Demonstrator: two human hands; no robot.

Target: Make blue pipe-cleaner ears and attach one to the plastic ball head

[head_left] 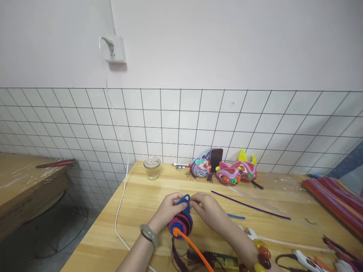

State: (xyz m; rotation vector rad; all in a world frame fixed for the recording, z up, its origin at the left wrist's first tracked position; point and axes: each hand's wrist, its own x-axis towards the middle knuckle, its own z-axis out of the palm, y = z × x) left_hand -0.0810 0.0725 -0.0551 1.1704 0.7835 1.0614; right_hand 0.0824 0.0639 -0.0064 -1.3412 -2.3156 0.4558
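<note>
Both hands [188, 209] pinch a blue loop [185, 199] atop the striped pink-purple-black ball [180, 222].

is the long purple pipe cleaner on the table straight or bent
Straight. The purple pipe cleaner lies flat on the wooden table as one unbent line, running from near the right hand out toward the right, touched by neither hand.

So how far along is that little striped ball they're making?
The striped ball already looks wound in pink, black and blue bands. Right now the left hand and right hand pinch a blue loop at its top, and an orange stem trails loose below. Three finished figures by the wall carry eyes and fins; this one shows none yet.
</note>
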